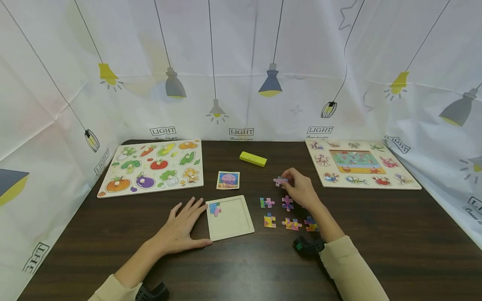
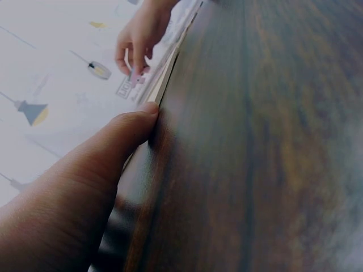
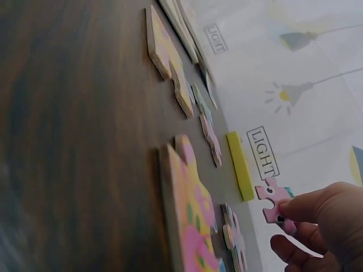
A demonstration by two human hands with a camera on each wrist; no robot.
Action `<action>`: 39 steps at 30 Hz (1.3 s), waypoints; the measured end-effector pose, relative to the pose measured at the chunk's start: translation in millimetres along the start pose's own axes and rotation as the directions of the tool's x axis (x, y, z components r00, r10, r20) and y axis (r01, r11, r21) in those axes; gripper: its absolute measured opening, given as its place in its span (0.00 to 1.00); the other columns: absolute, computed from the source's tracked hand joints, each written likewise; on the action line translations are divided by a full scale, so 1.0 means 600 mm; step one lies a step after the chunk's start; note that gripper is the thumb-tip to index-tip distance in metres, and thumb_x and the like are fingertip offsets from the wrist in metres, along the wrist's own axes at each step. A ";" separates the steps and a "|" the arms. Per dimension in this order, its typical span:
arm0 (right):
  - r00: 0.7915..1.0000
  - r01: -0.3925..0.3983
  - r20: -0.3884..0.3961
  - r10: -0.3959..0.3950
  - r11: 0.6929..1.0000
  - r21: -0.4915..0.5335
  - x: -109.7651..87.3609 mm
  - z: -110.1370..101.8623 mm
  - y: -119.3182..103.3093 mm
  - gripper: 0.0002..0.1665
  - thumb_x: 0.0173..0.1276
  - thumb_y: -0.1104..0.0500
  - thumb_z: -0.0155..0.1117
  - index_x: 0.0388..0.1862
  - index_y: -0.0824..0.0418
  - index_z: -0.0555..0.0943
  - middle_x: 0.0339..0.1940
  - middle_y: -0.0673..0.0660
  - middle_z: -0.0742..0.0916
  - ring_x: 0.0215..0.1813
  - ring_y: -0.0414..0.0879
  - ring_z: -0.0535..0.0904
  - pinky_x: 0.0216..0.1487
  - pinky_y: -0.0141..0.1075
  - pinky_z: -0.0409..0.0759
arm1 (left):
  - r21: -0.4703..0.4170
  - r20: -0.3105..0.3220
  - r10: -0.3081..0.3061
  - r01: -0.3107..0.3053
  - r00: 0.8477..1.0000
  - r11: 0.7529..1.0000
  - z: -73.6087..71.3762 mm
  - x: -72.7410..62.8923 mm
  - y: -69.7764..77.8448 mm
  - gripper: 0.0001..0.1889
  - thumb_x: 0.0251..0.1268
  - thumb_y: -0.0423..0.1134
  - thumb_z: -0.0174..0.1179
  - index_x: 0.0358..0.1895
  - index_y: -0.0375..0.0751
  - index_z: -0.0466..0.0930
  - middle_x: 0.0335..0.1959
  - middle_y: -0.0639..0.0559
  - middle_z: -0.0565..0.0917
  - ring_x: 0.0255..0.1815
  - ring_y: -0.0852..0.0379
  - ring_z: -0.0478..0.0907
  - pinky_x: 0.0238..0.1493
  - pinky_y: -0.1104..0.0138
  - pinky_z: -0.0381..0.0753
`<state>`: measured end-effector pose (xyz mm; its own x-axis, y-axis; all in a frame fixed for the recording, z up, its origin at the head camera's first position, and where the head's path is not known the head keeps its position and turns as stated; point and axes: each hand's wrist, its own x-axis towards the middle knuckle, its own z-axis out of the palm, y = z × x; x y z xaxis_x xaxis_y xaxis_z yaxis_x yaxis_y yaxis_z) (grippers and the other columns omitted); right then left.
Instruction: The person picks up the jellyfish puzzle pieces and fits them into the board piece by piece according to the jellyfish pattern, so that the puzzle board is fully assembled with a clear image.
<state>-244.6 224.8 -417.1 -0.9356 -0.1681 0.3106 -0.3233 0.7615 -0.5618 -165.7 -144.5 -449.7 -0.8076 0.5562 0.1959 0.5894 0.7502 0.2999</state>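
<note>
Between thumb and fingers, my right hand (image 1: 301,190) pinches a pink jigsaw piece (image 3: 274,201) above the table. Several loose puzzle pieces lie just below that hand, among them a pink and purple piece (image 1: 288,203), a pink and green piece (image 1: 268,202) and a yellow piece (image 1: 269,220). My left hand (image 1: 182,229) rests with spread fingers beside the square puzzle frame (image 1: 233,221), thumb touching its near left corner. One blue and pink piece (image 1: 215,209) sits in the frame's far left corner. Behind the frame lies a small picture card (image 1: 227,180) showing a pink sea creature.
A vegetable peg board (image 1: 150,169) lies at the back left, a sea-animal board (image 1: 363,165) at the back right. The yellow block (image 1: 253,159) stands between them. A white lamp-print curtain (image 1: 241,83) borders the dark wooden table (image 1: 241,267) along the back and sides.
</note>
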 end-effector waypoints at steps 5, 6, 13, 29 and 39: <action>1.000 0.006 0.018 -0.007 0.999 0.038 0.002 0.003 -0.019 0.09 0.64 0.60 0.61 0.42 0.62 0.74 0.33 0.56 0.82 0.33 0.47 0.77 0.32 0.40 0.74 | 0.007 0.004 0.003 -0.003 1.000 1.000 0.000 0.001 0.000 0.52 0.47 0.76 0.48 0.70 0.43 0.56 0.71 0.44 0.55 0.71 0.45 0.46 0.61 0.42 0.43; 1.000 0.010 0.023 -0.011 0.999 0.042 0.002 0.004 -0.024 0.10 0.64 0.60 0.61 0.42 0.62 0.74 0.32 0.55 0.82 0.32 0.47 0.77 0.31 0.39 0.74 | 0.005 0.004 0.003 -0.003 1.000 1.000 -0.001 0.001 0.001 0.52 0.47 0.76 0.48 0.70 0.43 0.56 0.71 0.44 0.55 0.71 0.45 0.46 0.61 0.42 0.43; 0.998 0.044 0.049 -0.048 0.996 0.083 0.001 0.015 -0.056 0.09 0.63 0.62 0.62 0.42 0.61 0.75 0.31 0.54 0.81 0.29 0.45 0.74 0.29 0.37 0.73 | -0.001 0.002 0.004 -0.004 1.000 1.000 -0.001 0.000 0.001 0.51 0.47 0.76 0.48 0.70 0.43 0.56 0.70 0.44 0.56 0.71 0.45 0.47 0.61 0.42 0.43; 0.978 0.144 0.130 -0.163 0.979 0.144 -0.003 0.063 -0.114 0.10 0.60 0.61 0.65 0.40 0.59 0.76 0.26 0.49 0.79 0.27 0.42 0.71 0.28 0.32 0.73 | 0.007 -0.012 0.009 -0.009 1.000 1.000 -0.005 0.001 -0.001 0.51 0.47 0.76 0.49 0.70 0.42 0.57 0.70 0.44 0.56 0.71 0.44 0.47 0.61 0.42 0.43; 0.965 0.153 0.178 -0.193 0.965 0.213 -0.010 0.093 -0.130 0.08 0.60 0.58 0.66 0.36 0.57 0.77 0.22 0.47 0.76 0.24 0.40 0.69 0.24 0.30 0.69 | 0.003 -0.022 0.016 -0.016 1.000 1.000 0.002 -0.001 0.000 0.51 0.48 0.75 0.50 0.70 0.43 0.57 0.70 0.43 0.56 0.71 0.44 0.47 0.61 0.42 0.43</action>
<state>-221.7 131.7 -418.0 -0.8659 -0.4202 0.2715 -0.4857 0.5760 -0.6575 -165.2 -144.3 -451.2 -0.7980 0.5605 0.2213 0.6026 0.7418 0.2942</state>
